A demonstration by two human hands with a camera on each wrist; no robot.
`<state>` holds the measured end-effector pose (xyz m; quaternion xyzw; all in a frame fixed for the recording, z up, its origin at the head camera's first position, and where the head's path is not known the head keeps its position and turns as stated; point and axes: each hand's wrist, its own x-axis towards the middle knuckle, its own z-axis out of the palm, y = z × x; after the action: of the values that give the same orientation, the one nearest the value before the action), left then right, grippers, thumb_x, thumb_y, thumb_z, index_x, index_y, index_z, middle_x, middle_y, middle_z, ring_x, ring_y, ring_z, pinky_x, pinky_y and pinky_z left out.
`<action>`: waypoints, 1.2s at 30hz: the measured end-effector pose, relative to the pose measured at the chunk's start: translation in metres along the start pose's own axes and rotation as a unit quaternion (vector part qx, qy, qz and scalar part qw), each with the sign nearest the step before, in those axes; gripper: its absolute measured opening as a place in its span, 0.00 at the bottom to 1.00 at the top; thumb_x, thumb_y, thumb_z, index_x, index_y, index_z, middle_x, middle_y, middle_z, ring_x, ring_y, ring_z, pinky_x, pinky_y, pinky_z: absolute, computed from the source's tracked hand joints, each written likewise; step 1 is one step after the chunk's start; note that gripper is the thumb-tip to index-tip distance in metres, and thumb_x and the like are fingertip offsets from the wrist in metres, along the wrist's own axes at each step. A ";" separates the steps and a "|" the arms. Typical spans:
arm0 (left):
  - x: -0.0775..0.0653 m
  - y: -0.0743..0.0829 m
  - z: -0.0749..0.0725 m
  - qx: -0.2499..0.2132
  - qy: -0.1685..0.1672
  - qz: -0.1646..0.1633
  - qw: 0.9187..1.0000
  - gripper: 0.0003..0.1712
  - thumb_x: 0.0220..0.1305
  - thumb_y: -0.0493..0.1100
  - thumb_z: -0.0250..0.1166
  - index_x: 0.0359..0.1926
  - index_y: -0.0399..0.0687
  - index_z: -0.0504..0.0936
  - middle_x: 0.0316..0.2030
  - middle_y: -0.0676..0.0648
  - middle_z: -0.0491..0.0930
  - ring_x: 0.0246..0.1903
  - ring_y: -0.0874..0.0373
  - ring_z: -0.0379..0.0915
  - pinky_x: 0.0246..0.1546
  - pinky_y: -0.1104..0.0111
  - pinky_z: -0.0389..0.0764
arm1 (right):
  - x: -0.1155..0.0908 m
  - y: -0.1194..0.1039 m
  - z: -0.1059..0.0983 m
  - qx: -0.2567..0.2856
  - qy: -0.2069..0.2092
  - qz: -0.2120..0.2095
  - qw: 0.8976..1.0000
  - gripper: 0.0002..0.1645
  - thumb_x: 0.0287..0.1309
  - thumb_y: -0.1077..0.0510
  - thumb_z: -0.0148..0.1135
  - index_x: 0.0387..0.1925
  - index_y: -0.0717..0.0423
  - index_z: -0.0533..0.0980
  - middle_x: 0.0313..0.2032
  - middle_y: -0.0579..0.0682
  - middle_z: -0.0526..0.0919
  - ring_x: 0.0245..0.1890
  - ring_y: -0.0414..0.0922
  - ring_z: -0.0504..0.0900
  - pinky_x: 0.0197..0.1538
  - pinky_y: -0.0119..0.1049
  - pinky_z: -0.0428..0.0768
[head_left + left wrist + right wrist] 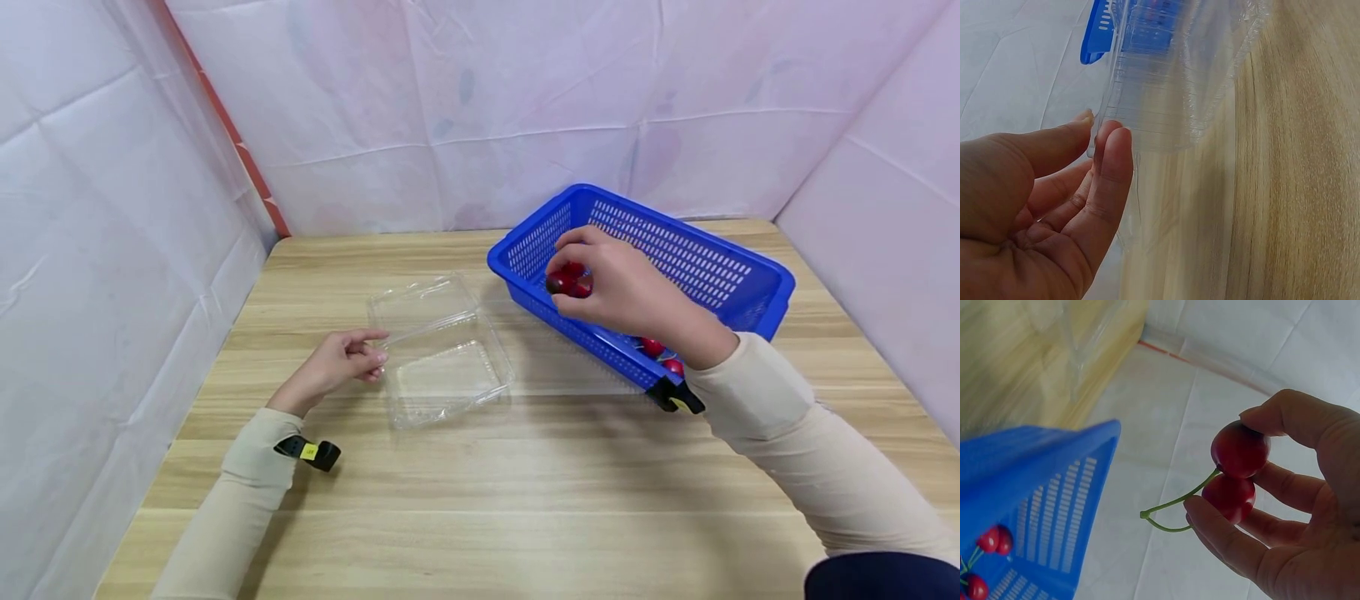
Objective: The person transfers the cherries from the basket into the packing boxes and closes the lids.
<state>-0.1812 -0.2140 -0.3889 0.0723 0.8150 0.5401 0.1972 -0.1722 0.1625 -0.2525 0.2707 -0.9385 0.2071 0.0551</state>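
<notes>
My right hand [618,279] pinches a joined pair of red cherries [1240,449] above the near side of a blue basket [780,287]. In the right wrist view, their green stems meet at one end and point away from the fingers. More cherries [652,347] lie inside the basket, partly hidden by the right forearm. To the left, a clear plastic clamshell box [450,379] lies opened out on the table, with its lid [423,307] toward the back. My left hand [341,362] holds the box's left edge between thumb and fingers, as the left wrist view shows.
The wooden table [465,517] carries both the box and the basket. White sheeting [525,108] rises behind it and on both sides, with a red strip [225,117] at the back left corner. The basket's raised wall stands between its cherries and the box.
</notes>
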 end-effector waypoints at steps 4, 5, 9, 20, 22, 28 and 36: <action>0.001 0.000 0.000 -0.002 -0.001 0.000 1.000 0.28 0.67 0.34 0.59 0.66 0.32 0.65 0.39 0.29 0.78 0.29 0.60 0.79 0.39 0.60 0.86 | 0.003 -0.007 0.009 0.012 0.002 -0.023 1.000 0.12 0.49 0.59 0.69 0.38 0.57 0.81 0.53 0.55 0.74 0.40 0.48 0.79 0.41 0.40 0.83; 0.001 0.000 0.001 -0.002 0.000 0.001 1.000 0.28 0.67 0.34 0.59 0.66 0.32 0.65 0.39 0.30 0.78 0.29 0.60 0.79 0.39 0.60 0.86 | 0.004 -0.008 0.011 0.016 0.003 -0.029 0.999 0.12 0.49 0.59 0.69 0.38 0.56 0.81 0.52 0.55 0.75 0.38 0.47 0.79 0.40 0.40 0.83; 0.001 -0.001 0.001 -0.001 -0.001 0.003 1.000 0.28 0.67 0.34 0.59 0.66 0.32 0.65 0.38 0.31 0.79 0.30 0.60 0.79 0.39 0.60 0.86 | 0.007 -0.016 0.019 0.040 -0.001 -0.045 0.998 0.12 0.50 0.61 0.68 0.39 0.56 0.81 0.53 0.55 0.74 0.39 0.46 0.80 0.43 0.41 0.84; 0.001 -0.002 0.002 -0.007 0.001 0.004 1.000 0.28 0.67 0.33 0.59 0.66 0.31 0.65 0.39 0.28 0.77 0.29 0.61 0.79 0.37 0.65 0.86 | 0.012 -0.034 0.052 0.099 -0.001 -0.065 0.993 0.13 0.50 0.60 0.69 0.40 0.55 0.81 0.55 0.54 0.74 0.40 0.44 0.81 0.44 0.35 0.84; 0.000 -0.002 0.002 -0.008 0.001 0.004 1.000 0.28 0.67 0.33 0.59 0.66 0.31 0.65 0.39 0.28 0.77 0.29 0.61 0.79 0.37 0.66 0.86 | 0.012 -0.036 0.058 0.115 -0.001 -0.063 0.991 0.12 0.50 0.61 0.68 0.39 0.55 0.80 0.55 0.53 0.74 0.41 0.44 0.82 0.44 0.35 0.85; 0.000 -0.003 0.002 -0.009 0.002 0.006 1.000 0.28 0.67 0.33 0.59 0.66 0.30 0.65 0.39 0.28 0.78 0.30 0.61 0.79 0.37 0.66 0.86 | 0.016 -0.047 0.074 0.147 -0.012 -0.069 0.987 0.11 0.50 0.61 0.68 0.38 0.54 0.80 0.54 0.53 0.73 0.40 0.42 0.80 0.45 0.34 0.84; 0.000 -0.004 0.002 -0.010 0.003 0.010 1.000 0.29 0.67 0.33 0.60 0.66 0.30 0.64 0.39 0.29 0.78 0.30 0.61 0.79 0.36 0.67 0.86 | 0.022 -0.052 0.101 0.135 -0.016 -0.115 0.984 0.09 0.49 0.60 0.68 0.36 0.53 0.80 0.51 0.52 0.76 0.36 0.39 0.78 0.42 0.31 0.80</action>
<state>-0.1802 -0.2136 -0.3934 0.0767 0.8093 0.5504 0.1904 -0.1624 0.0693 -0.3209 0.3852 -0.8653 0.3196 0.0266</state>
